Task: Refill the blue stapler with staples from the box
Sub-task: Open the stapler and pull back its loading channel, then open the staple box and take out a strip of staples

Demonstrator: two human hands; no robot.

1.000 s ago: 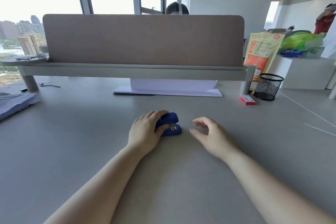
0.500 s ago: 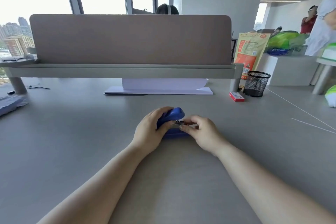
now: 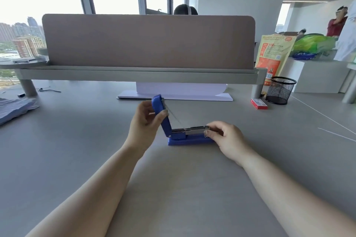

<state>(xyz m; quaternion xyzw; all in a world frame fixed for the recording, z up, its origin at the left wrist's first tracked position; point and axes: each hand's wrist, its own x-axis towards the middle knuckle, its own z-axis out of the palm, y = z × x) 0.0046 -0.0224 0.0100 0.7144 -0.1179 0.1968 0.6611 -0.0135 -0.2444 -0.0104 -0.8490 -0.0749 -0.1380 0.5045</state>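
Observation:
The blue stapler (image 3: 185, 139) lies on the grey desk in front of me, its base flat. Its blue top cover (image 3: 160, 113) is swung up nearly upright, and my left hand (image 3: 144, 121) grips that cover between thumb and fingers. The metal staple channel (image 3: 190, 130) lies exposed and level. My right hand (image 3: 223, 137) pinches the channel's front end at the stapler's nose. The red staple box (image 3: 259, 103) sits far right on the desk, well beyond both hands.
A black mesh pen cup (image 3: 280, 90) stands just behind the red box. A desk divider panel (image 3: 148, 41) on a raised shelf spans the back, with a white stand (image 3: 177, 94) beneath it. Folded blue cloth (image 3: 13, 107) lies far left. People stand at the back right.
The stapler was closed under my left hand; my right hand came to its nose, and the left hand has swung the top cover up, exposing the metal channel.

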